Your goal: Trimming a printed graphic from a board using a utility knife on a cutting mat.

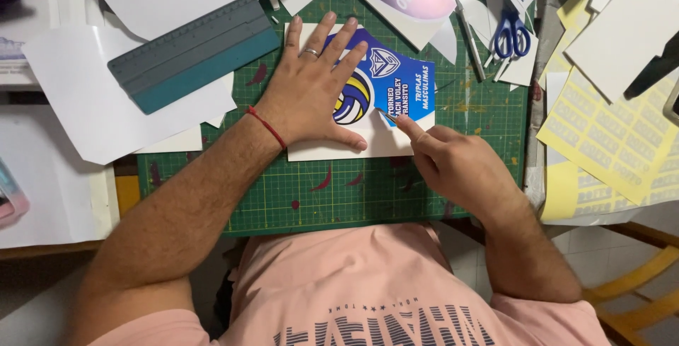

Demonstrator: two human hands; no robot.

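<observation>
At frame centre the left hand (311,95) lies flat with fingers spread on the blue printed sticker (396,84), pinning it to the green cutting mat (368,190) so it cannot slide; the right hand (460,169), otherwise loosely curled and grasping nothing, picks at its edge with the forefinger; scissors (511,35) lie upper right

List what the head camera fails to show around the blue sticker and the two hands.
- Blue sticker: its left part lies under the left hand.
- Thin tool at the sticker's corner: too small to identify; the right hand covers the rest of it.
- Green cutting mat: far edge buried under white sheets.
- Scissors: blades partly hidden among paper.
- Yellow label sheet: cut off by the right edge.
</observation>
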